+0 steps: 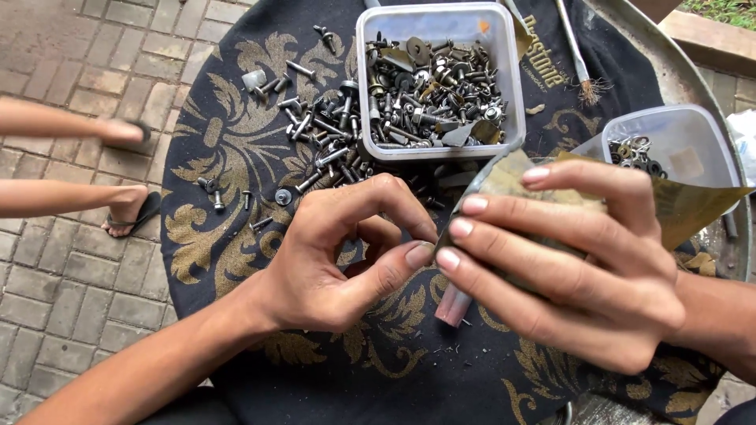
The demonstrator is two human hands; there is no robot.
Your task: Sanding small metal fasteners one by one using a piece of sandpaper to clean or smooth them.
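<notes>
My left hand [339, 260] was curled, thumb and forefinger pinched on something too small to make out. My right hand [567, 267] gripped a folded sheet of sandpaper [693, 206], its fingers hiding most of it; a pinkish tube end [454, 305] poked out below, touching the left thumb tip. Beyond lay loose screws [315, 126] on the black patterned cloth [236, 142] and two plastic tubs: one [438, 79] heaped with hardware, one [669, 145] cut off by the sandpaper.

Two clear plastic tubs [516, 94], [701, 130] of hardware, upper right, perhaps unlabelled
</notes>
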